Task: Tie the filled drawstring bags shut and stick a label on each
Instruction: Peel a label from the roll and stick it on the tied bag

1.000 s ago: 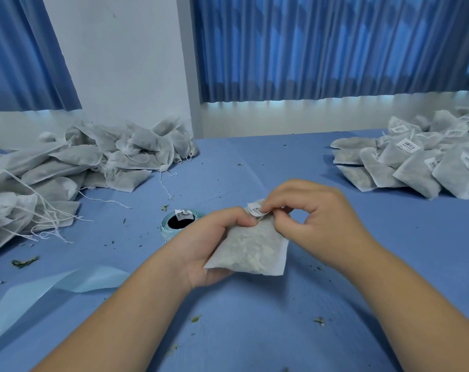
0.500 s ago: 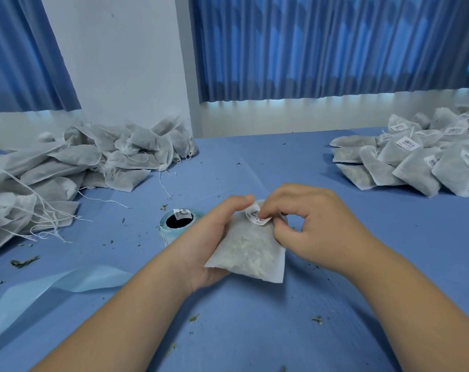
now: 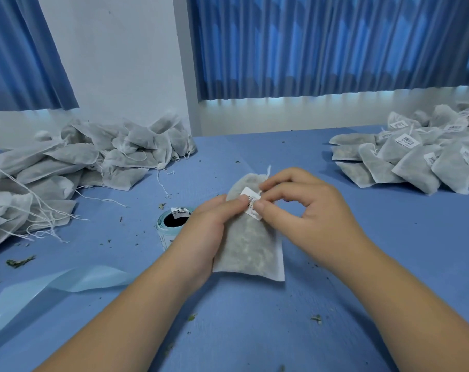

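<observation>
While both hands hold it, we have one drawstring bag (image 3: pixel 248 245) and one label (image 3: pixel 252 202).
We see pale mesh, stuffed with flecked dry bits, mid-table in front of us. The left hand (image 3: pixel 206 232) grips its left edge and the right hand (image 3: pixel 308 210) pinches the white barcode label at the neck, print too small to read. One label roll (image 3: pixel 171 224) stands beside it on the blue table (image 3: pixel 254 331), with an unlabelled heap (image 3: pixel 93 157) to the left and a labelled heap (image 3: pixel 415 162) to the right.

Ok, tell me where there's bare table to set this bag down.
Free: the table beyond the bag, between the unlabelled pile and the labelled pile; also right of the right hand. Crowded: left, with label roll, backing strip and loose strings.
</observation>
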`<state>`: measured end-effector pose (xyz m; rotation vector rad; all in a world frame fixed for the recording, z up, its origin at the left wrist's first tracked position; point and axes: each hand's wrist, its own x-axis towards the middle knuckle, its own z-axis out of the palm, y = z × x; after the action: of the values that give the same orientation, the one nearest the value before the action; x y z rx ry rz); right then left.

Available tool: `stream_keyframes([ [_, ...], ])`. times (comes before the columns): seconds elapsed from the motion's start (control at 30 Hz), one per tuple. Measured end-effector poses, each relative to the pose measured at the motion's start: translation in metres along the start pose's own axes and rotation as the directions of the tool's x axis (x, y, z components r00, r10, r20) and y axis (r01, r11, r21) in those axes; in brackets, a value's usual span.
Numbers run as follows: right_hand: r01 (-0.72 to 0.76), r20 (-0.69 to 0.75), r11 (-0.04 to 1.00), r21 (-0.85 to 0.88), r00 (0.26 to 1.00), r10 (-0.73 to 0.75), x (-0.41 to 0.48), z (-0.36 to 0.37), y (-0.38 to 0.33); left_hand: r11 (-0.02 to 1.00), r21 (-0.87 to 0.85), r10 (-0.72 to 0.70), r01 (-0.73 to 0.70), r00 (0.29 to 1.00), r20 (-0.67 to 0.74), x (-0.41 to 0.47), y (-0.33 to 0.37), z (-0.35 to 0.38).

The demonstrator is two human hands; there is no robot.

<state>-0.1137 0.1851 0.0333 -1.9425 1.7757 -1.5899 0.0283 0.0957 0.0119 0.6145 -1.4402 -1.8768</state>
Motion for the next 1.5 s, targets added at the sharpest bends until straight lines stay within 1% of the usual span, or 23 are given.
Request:
stream_keyframes([
  [0.07,-0.103,-0.048,0.994,-0.024,0.994,0.102,0.001,0.002,0.002,0.998,0.013,0.061,-0.061,0.998,-0.004,-0.005,0.001,0.006],
  [0.13,-0.265,-0.056,0.963,0.036,0.962,0.267,0.004,0.001,0.003,0.996,0.007,0.087,-0.087,0.996,-0.005,-0.007,0.001,0.01],
  [0.2,-0.415,0.042,0.896,0.157,0.909,0.414,0.005,-0.001,0.004,0.994,0.032,0.103,-0.103,0.994,-0.028,-0.007,0.001,0.012],
  [0.27,-0.492,0.156,0.838,0.234,0.87,0.468,0.004,-0.002,0.003,0.988,0.095,0.125,-0.119,0.99,-0.062,-0.008,0.0,0.015],
  [0.37,-0.494,0.21,0.82,0.289,0.869,0.449,0.002,0.0,0.002,0.953,0.26,0.188,-0.154,0.976,-0.113,-0.008,-0.001,0.018],
  [0.43,-0.51,0.239,0.79,0.34,0.859,0.452,0.001,0.0,0.003,0.94,0.304,0.206,-0.153,0.967,-0.148,-0.008,-0.001,0.018],
  [0.53,-0.576,0.352,0.693,0.435,0.817,0.458,0.001,-0.002,0.002,0.952,0.269,0.193,-0.145,0.968,-0.159,-0.007,0.0,0.018],
  [0.63,-0.64,0.491,0.593,0.488,0.763,0.419,0.003,-0.004,0.002,0.969,0.202,0.167,-0.14,0.978,-0.122,-0.009,0.0,0.017],
  [0.7,-0.659,0.535,0.561,0.5,0.745,0.398,0.004,-0.005,0.004,0.977,0.17,0.145,-0.127,0.984,-0.099,-0.01,0.0,0.017],
  [0.8,-0.658,0.54,0.56,0.504,0.746,0.39,0.004,-0.004,0.007,0.982,0.137,0.144,-0.131,0.986,-0.088,-0.009,-0.001,0.018],
  [0.9,-0.644,0.528,0.565,0.515,0.758,0.383,0.004,-0.002,0.009,0.982,0.11,0.162,-0.15,0.981,-0.108,-0.009,-0.002,0.018],
  [0.97,-0.619,0.518,0.608,0.496,0.774,0.365,0.005,0.0,0.01,0.978,0.136,0.178,-0.159,0.974,-0.138,-0.008,-0.004,0.018],
  [1.1,-0.556,0.501,0.726,0.405,0.799,0.332,0.004,0.004,0.013,0.965,0.212,0.19,-0.151,0.965,-0.18,-0.008,-0.006,0.016],
  [1.2,-0.542,0.473,0.739,0.401,0.813,0.34,0.003,0.003,0.016,0.96,0.244,0.188,-0.139,0.963,-0.192,-0.005,-0.008,0.018],
  [1.3,-0.531,0.391,0.775,0.343,0.831,0.396,0.002,0.002,0.016,0.959,0.265,0.165,-0.104,0.962,-0.219,-0.001,-0.008,0.025],
  [1.37,-0.555,0.354,0.761,0.337,0.823,0.444,0.001,-0.001,0.016,0.956,0.281,0.162,-0.089,0.955,-0.247,0.007,-0.005,0.032],
  [1.4,-0.578,0.377,0.739,0.346,0.807,0.455,0.001,-0.005,0.016,0.95,0.298,0.18,-0.096,0.946,-0.269,0.012,-0.003,0.037],
  [1.43,-0.605,0.433,0.71,0.361,0.783,0.447,0.0,-0.01,0.015,0.942,0.319,0.208,-0.108,0.932,-0.298,0.018,-0.001,0.042],
  [1.5,-0.632,0.526,0.657,0.41,0.753,0.396,-0.003,-0.023,0.015,0.922,0.363,0.27,-0.134,0.894,-0.357,0.032,0.005,0.056],
])
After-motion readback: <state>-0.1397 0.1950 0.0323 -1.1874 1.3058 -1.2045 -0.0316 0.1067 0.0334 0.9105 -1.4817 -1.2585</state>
